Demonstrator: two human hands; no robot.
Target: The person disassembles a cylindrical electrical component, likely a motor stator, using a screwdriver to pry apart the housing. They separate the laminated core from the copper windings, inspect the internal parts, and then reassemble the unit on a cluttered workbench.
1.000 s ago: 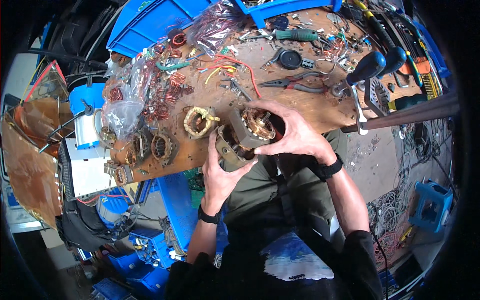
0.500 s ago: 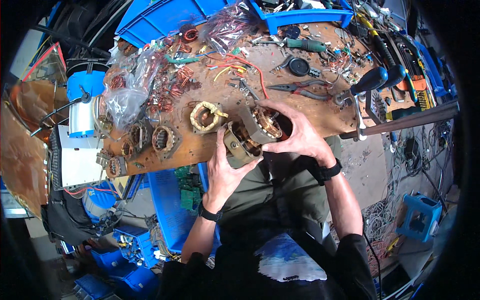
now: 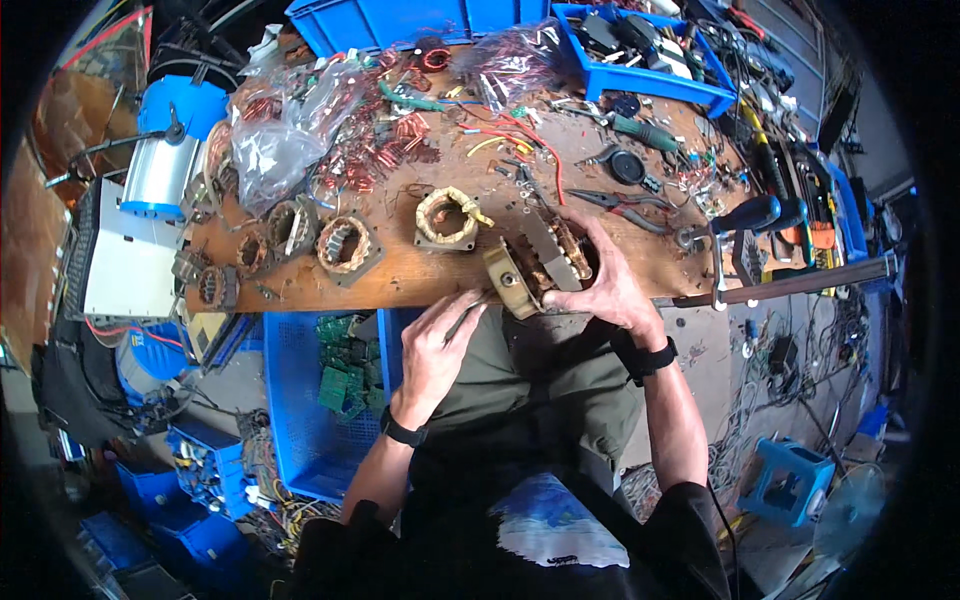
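Note:
My right hand (image 3: 612,290) grips an opened motor at the bench's front edge, fingers over its far side and thumb at its near end. The motor's stator core (image 3: 548,252), grey laminated steel with copper windings, is tilted. Against its left side leans a tan metal motor housing (image 3: 512,284) with a round hole. My left hand (image 3: 440,345) is just left of the housing, apart from it, fingers drawn together; a dark slim shape shows among them, too small to name. Beyond, a stator with pale wrapped windings (image 3: 432,228) lies on the bench.
Several more stators (image 3: 345,245) line the front left of the wooden bench (image 3: 390,285). Pliers (image 3: 625,208), a green-handled screwdriver (image 3: 645,132), copper scraps (image 3: 400,140) and plastic bags (image 3: 270,160) lie behind. A blue crate (image 3: 290,430) with green circuit boards (image 3: 345,385) stands below.
My left hand has come off the housing and drawn back to the left, its fingers closing together. My right hand keeps the motor, now turned more on edge. The view has shifted.

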